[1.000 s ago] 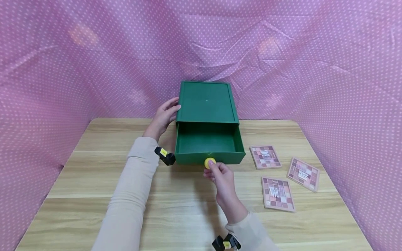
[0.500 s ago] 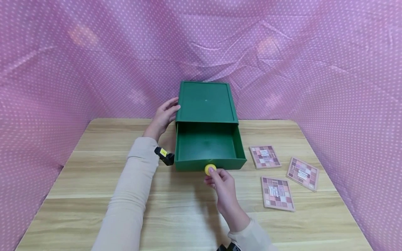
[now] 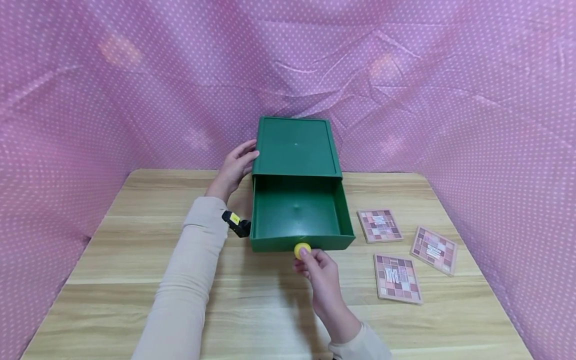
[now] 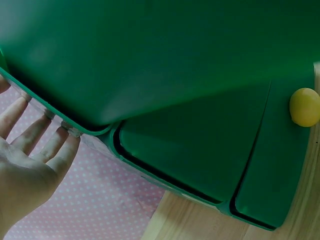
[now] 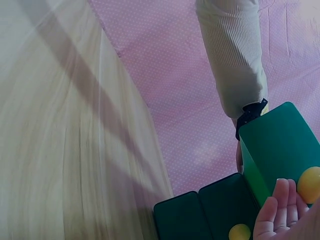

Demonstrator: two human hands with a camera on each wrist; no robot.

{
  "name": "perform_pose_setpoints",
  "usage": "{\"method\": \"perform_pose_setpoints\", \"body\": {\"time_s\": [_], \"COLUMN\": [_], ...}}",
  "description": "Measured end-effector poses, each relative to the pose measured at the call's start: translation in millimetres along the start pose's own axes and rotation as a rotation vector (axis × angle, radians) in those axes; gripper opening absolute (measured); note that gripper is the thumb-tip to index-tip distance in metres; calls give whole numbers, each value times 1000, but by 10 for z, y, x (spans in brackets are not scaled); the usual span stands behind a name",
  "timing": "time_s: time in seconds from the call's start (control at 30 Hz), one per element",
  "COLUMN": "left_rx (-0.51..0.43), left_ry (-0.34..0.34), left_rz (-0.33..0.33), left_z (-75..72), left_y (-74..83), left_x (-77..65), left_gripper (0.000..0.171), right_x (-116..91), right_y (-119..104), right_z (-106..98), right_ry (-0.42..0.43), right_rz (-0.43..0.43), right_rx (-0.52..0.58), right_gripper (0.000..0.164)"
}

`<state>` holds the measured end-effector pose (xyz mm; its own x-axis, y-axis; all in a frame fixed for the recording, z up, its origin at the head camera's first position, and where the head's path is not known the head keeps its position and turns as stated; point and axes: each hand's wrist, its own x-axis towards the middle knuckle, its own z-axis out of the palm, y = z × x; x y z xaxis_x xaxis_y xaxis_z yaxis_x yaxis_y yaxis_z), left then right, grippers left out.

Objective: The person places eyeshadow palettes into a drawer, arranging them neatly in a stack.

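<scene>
A green drawer cabinet (image 3: 297, 147) stands at the far middle of the table, its top drawer (image 3: 297, 205) pulled out with a bare interior. Thumb and fingers of my right hand (image 3: 323, 277) pinch the yellow round knob (image 3: 302, 248) on that drawer's front. My left hand (image 3: 232, 169) rests against the cabinet's left side; in the left wrist view its straight fingers (image 4: 52, 147) touch the green edge. Below the drawer, the right wrist view shows a second yellow knob (image 5: 240, 232) on a dark green front (image 5: 227, 202).
Three flat pink palettes with coloured squares lie right of the cabinet: a rear one (image 3: 380, 225), a right one (image 3: 434, 250) and a nearer one (image 3: 398, 278). Pink dotted cloth (image 3: 180, 75) hangs around the wooden table (image 3: 148, 220).
My right hand has moved toward me, drawing the top drawer further out by its knob. The left hand has stayed at the cabinet's side.
</scene>
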<state>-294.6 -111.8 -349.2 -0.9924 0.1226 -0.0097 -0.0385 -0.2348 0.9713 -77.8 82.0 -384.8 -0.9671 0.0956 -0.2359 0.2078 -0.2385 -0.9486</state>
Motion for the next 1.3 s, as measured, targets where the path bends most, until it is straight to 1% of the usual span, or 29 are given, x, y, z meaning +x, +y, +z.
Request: {"method": "perform_pose_setpoints", "body": {"time_s": [0.3,0.5,0.73,1.17,1.3], "left_rx": [-7,-8,-1,-18,8], "left_ry": [-4,-10,3,2,0], "left_rz": [13,12,2,8,5], "left_z": [-5,4,4,9,1], "left_y": [-3,3,0,-3,-7], "left_x": [-9,-15,-26,-26,-29], "left_gripper": [45,45,44,45,45], "right_x": [-27,-56,-64,-106,-102], "right_y": [21,20,40,52,70], "right_z": [11,-8,-19,-39,-36], "right_ry": [3,-4,-9,-24,-10], "right_rz": [3,-4,-10,-13,-9], "right_rx": [19,0,5,-7,9], "right_gripper": [37,39,36,36,33]}}
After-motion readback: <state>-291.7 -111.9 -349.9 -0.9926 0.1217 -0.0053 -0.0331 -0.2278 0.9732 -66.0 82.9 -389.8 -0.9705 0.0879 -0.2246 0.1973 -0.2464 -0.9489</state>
